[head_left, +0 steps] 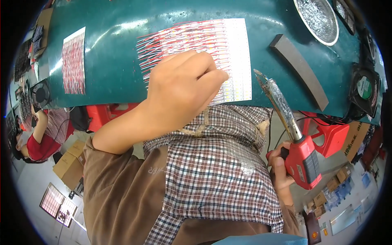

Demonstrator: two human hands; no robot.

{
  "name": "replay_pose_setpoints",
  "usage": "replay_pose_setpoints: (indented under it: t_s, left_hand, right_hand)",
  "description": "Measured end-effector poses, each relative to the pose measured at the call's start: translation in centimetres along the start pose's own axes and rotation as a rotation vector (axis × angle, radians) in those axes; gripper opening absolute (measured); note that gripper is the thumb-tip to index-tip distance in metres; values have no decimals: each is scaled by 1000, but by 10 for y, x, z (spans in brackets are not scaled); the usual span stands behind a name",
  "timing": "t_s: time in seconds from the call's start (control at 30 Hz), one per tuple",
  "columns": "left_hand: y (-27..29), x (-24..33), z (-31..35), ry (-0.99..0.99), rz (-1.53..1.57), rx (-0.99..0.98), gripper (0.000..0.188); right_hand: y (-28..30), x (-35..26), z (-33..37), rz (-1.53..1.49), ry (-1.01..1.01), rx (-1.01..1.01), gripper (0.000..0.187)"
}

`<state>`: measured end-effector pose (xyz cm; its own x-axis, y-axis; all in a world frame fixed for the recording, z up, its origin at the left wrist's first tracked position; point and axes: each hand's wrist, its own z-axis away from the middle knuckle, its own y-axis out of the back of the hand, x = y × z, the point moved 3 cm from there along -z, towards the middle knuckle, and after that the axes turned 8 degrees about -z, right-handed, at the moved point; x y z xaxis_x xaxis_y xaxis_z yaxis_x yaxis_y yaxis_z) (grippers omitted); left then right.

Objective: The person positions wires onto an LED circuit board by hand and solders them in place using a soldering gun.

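Right grip (280, 170) seemingly closed round soldering gun (301, 160)

Smooth and glossy on the green tabletop (114, 77) around the left fingers (215, 78); plastic-looking on the thin wires (175, 38) near them; hard red plastic on the soldering iron's handle (296, 159) against the right fingers (279, 165), shiny, uneven metal on its barrel (281, 101) beyond them; woven, matt cloth on the checked apron (216, 175) left of the right fingers

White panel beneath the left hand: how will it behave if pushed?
The white panel looks thin and flat, so it is probably light and might flex. Its red and white wires splay loosely at the left, so they would likely flop or snag. The shiny green tabletop suggests it could slide easily.
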<state>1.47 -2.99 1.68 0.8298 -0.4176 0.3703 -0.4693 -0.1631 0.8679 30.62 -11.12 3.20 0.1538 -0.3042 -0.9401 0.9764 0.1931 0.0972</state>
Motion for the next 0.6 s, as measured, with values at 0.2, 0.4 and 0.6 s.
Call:
replay_pose_setpoints:
  t_s: [0.2, 0.4, 0.6]
  left_hand:
    - [-5, 0, -1, 12, 0, 1, 24]
    - [-5, 0, -2, 13, 5, -11, 22]
    - [-5, 0, -2, 22, 6, -5, 22]
  right_hand:
    - [-6, 2, -3, 28, -19, -51, 28]
    - [-6, 8, -2, 39, -46, -56, 21]
    - [-9, 8, -13, 124, 94, -150, 14]
